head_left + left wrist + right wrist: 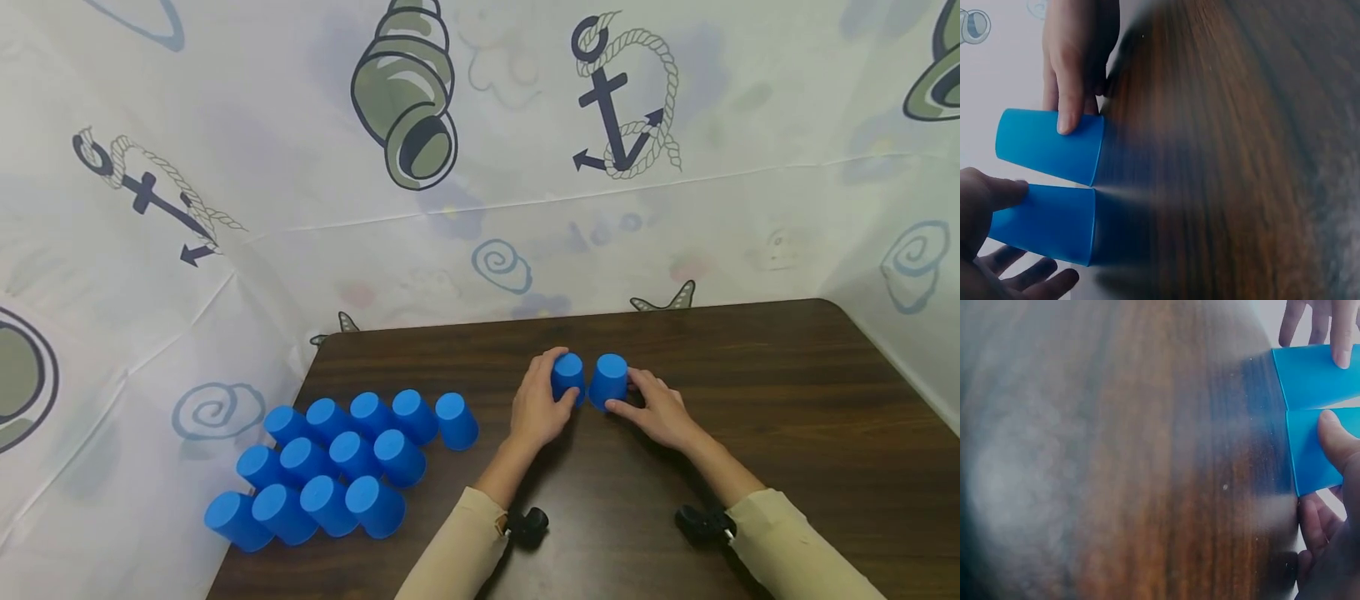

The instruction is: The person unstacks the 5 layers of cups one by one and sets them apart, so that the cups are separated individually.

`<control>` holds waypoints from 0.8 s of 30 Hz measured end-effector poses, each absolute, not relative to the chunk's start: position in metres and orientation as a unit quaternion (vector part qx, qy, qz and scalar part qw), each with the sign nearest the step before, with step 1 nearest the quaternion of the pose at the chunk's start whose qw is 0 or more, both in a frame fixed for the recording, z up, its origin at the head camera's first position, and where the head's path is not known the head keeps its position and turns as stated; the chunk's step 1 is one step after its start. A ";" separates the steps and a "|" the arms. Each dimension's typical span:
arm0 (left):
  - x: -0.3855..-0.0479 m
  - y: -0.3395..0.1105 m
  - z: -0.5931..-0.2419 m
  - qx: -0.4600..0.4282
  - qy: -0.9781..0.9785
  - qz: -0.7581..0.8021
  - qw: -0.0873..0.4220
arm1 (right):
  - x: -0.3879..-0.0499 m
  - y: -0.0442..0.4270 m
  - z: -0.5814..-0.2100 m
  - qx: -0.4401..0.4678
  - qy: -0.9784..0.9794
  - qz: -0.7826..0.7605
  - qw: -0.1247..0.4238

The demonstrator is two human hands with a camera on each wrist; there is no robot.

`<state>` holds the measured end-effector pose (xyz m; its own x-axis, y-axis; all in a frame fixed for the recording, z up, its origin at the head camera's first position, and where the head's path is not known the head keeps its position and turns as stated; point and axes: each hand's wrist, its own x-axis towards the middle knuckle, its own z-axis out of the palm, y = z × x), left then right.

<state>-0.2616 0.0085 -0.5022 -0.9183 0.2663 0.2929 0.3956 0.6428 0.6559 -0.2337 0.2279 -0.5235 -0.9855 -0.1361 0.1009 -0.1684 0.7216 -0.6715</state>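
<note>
Two blue cups stand upside down, side by side, near the far middle of the brown table. My left hand (536, 406) holds the left cup (567, 375), thumb on the near side and fingers around the far side. The right cup (609, 379) is between the thumb and fingers of my right hand (660, 410). In the left wrist view, the left cup (1047, 225) and right cup (1029, 140) nearly touch at their rims. The right wrist view shows my right thumb pressed on the right cup (1307, 456), with the left cup (1307, 378) beside it.
Several more upside-down blue cups (352, 454) stand in three rows on the left of the wood-grain table (787, 392). A patterned white sheet (525, 208) hangs behind the table and at its sides.
</note>
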 end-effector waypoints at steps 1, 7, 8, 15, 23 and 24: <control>-0.262 0.008 -0.502 -0.182 -0.901 -0.385 0.086 | -0.234 0.228 -0.523 0.083 -0.927 0.365 0.023; -0.262 0.004 -0.501 -0.181 -0.897 -0.396 0.074 | -0.233 0.228 -0.522 0.086 -0.927 0.365 0.023; -0.262 0.004 -0.501 -0.182 -0.897 -0.395 0.073 | -0.233 0.228 -0.522 0.086 -0.927 0.364 0.024; -0.262 -0.002 -0.502 -0.193 -0.892 -0.403 0.073 | -0.233 0.229 -0.522 0.089 -0.927 0.363 0.027; -0.250 -0.017 -0.501 -0.179 -0.890 -0.409 0.089 | -0.233 0.229 -0.524 0.095 -0.926 0.363 0.033; -0.246 -0.020 -0.500 -0.173 -0.891 -0.409 0.091 | -0.233 0.229 -0.524 0.096 -0.926 0.364 0.034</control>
<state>-0.2461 -0.0202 -0.5002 -0.9234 0.2339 0.3045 0.3834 0.6054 0.6975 -0.2326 0.2288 -0.5236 -0.9792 -0.1537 0.1322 -0.2026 0.7168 -0.6671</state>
